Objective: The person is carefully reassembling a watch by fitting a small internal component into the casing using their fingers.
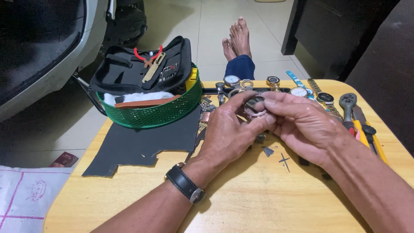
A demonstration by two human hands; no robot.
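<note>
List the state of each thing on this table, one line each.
Left hand: grip closed on watch case.
Right hand: pinching the same case.
Watch case: held up off the table.
Green basket: upright, filled.
Black tool pouch: open, in basket.
Watches: lying flat in a row.

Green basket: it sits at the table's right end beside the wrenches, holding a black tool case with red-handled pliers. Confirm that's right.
Not quite. In the head view the green basket sits at the table's left end, far from the wrenches. It does hold the black tool case with red-handled pliers.
</note>
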